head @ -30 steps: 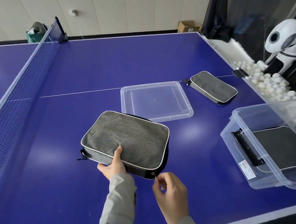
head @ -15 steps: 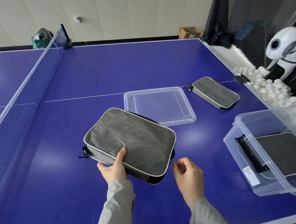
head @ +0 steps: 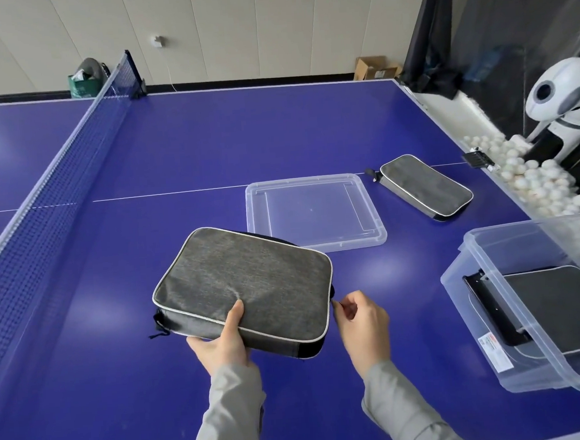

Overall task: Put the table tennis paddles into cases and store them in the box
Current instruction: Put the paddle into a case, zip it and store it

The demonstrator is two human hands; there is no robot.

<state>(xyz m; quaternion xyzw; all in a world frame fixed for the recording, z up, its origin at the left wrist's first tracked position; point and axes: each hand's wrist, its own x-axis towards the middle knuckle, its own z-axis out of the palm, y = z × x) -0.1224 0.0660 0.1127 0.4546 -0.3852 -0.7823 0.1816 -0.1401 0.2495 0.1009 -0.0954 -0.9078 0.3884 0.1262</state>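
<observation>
We hold the grey case (head: 243, 285) just above the table (head: 207, 139), our left hand (head: 221, 341) clamped on its near edge with the thumb pressed on top, while our right hand (head: 360, 318) pinches what looks like the zipper pull (head: 335, 302) at the case's right side. The pull is too small to see clearly, and we cannot tell how far the zipper is closed. The risk, as we judge it, is that the pull jams or slips from so light a pinch, or that the tilted case twists out of the left hand if we tug hard. The clear box (head: 528, 306) sits well to the right of our right hand, with another case (head: 555, 307) already inside. The lid (head: 315, 214) and a third case (head: 423, 186) lie beyond our hands.
</observation>
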